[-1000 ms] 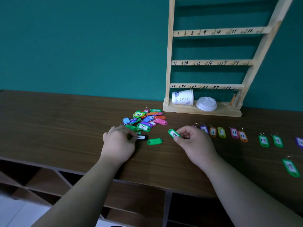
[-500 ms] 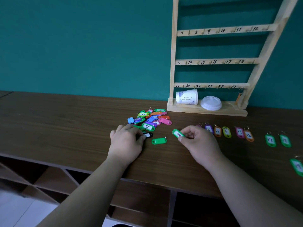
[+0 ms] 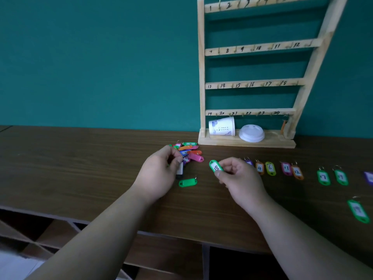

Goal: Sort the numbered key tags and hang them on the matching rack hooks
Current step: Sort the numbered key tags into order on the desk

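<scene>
My right hand (image 3: 239,176) pinches a green key tag marked 18 (image 3: 215,167) just above the table. My left hand (image 3: 159,174) pinches a black tag with a white label (image 3: 179,168) at the near edge of the pile of coloured tags (image 3: 190,151). A blank-side green tag (image 3: 187,182) lies alone in front of the pile. To the right, sorted tags lie in a row: 4 (image 3: 259,168), 6 (image 3: 270,168), 11 (image 3: 286,168), 12 (image 3: 297,172), then two green ones (image 3: 323,177). The wooden rack (image 3: 256,83) with numbered hooks stands against the wall.
A paper cup (image 3: 222,126) lies on its side on the rack's base beside a white lid (image 3: 251,133). Another green tag (image 3: 358,211) lies at the near right, a purple one (image 3: 369,177) at the right edge. Open cubbies (image 3: 60,235) run below the table's front edge.
My left hand has lifted the black tag off the table at the pile's edge. My right hand keeps hold of tag 18. The view has tilted up, showing the rack's top row.
</scene>
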